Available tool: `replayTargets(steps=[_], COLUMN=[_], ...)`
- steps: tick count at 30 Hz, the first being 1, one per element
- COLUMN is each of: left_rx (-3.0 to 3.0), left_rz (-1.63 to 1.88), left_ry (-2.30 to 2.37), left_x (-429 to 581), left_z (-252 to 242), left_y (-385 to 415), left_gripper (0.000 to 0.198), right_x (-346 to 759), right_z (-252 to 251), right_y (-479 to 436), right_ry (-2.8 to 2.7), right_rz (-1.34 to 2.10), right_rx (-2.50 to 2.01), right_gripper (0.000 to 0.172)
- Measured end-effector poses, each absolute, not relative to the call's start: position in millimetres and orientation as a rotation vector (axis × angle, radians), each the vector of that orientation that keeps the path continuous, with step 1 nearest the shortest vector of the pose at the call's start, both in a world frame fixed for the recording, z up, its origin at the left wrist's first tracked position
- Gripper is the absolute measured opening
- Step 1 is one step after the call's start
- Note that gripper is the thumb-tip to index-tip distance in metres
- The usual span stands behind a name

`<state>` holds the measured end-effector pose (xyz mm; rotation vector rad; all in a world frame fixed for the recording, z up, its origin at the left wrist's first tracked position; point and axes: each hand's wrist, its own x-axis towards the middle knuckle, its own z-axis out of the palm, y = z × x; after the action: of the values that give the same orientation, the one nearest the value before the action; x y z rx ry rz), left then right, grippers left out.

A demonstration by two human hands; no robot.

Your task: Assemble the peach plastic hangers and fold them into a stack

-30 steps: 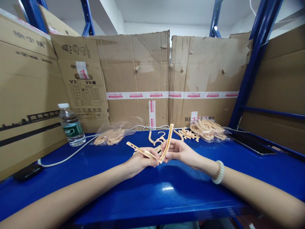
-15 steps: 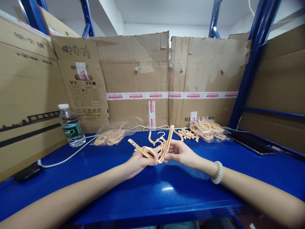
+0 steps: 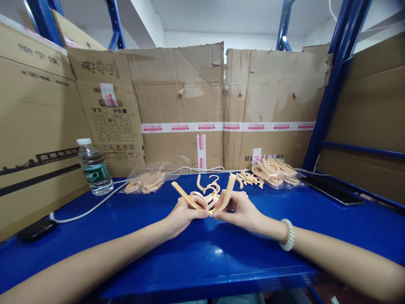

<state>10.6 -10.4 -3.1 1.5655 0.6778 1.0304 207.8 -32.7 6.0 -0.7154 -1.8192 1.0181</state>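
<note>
My left hand [image 3: 181, 218] is closed on a beige plastic hanger arm [image 3: 182, 194] that slants up to the left. A curved beige piece [image 3: 200, 195] shows by the left fingers; whether it belongs to that arm I cannot tell. In my right hand [image 3: 245, 212] is another hanger arm [image 3: 228, 193], tilted up to the right. Their lower ends meet between my thumbs, where the joint is partly hidden by fingertips. Behind the hands lie loose beige hanger parts [image 3: 214, 185], among them a hook shape.
Small beige parts [image 3: 248, 178] lie at the back. Plastic bags of beige parts sit left [image 3: 147, 181] and right [image 3: 276, 172]. A water bottle [image 3: 95, 171], a black device [image 3: 37, 230], a white cable [image 3: 82, 217] and a dark phone-like slab [image 3: 333, 190] rest on the blue table [image 3: 152, 270].
The right-hand hanger arm has turned, showing its broader side and leaning further right. My right hand has shifted slightly down, thumb now at the joint. The left hand is nearly still.
</note>
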Motion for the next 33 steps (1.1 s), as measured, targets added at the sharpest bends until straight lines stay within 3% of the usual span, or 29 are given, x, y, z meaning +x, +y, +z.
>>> replayTargets(steps=[6, 15, 20, 25, 33], left_rx=[1.457, 1.221, 1.151, 1.205, 1.967], left_rz=[1.030, 1.066, 1.171, 1.123, 0.684], left_ry=[0.692, 0.796, 0.869, 0.938, 0.970], left_x=[16, 8, -11, -29, -53], left_z=[-1, 17, 32, 44, 63], left_y=[-14, -6, 15, 28, 32], left_gripper=[0.029, 0.040, 0.020, 0.015, 0.021], right_x=[201, 233, 270, 284, 289], right_z=[0, 33, 48, 55, 59], right_y=[-33, -5, 16, 19, 14], right_ry=[-1.761, -1.720, -1.960, -2.372, -2.657], right_rz=[0.970, 1.237, 0.929, 0.431, 0.395], right_rx=[-0.714, -0.800, -0.845, -0.961, -1.072], right_gripper=[0.029, 0.035, 0.031, 0.022, 0.023])
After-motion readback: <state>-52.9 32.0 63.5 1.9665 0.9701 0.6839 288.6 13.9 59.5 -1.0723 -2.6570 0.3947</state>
